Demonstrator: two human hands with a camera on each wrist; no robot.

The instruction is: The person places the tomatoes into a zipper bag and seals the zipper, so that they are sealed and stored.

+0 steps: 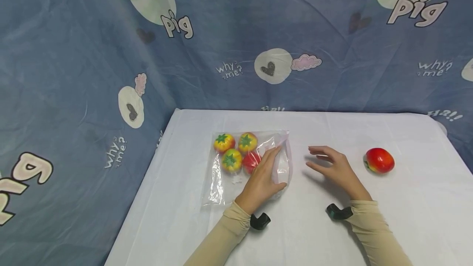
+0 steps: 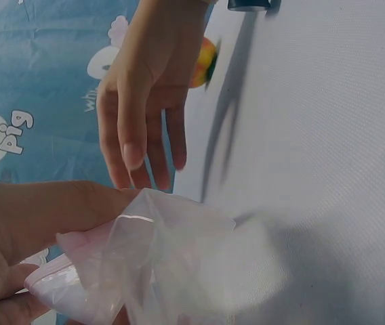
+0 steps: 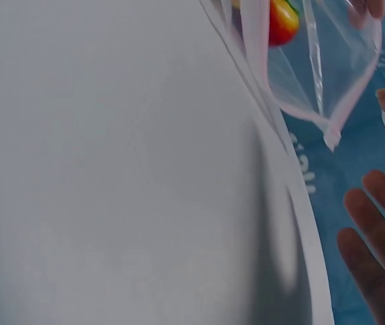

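A clear zip bag (image 1: pixel 218 186) with a pink-tinted mouth lies on the table, several red-and-yellow toy tomatoes (image 1: pixel 232 160) inside it. Over its right side, my left hand (image 1: pixel 260 182) holds the bag near the mouth; thumb and fingers are spread apart there in the head view. The left wrist view has the thumb against the loose film (image 2: pixel 179 237). Part of a red tomato (image 1: pixel 250 161) is hidden under that hand. My right hand (image 1: pixel 334 169) hovers to the right of the bag, fingers loosely extended, holding nothing. Further right lies a single red tomato (image 1: pixel 380 160), apart from both hands.
A white cloth covers the table (image 1: pixel 306 233). Blue printed curtains (image 1: pixel 221 32) hang behind it and along its left side. Dark wrist-worn devices (image 1: pixel 260 221) sit at both cuffs, close above the cloth.
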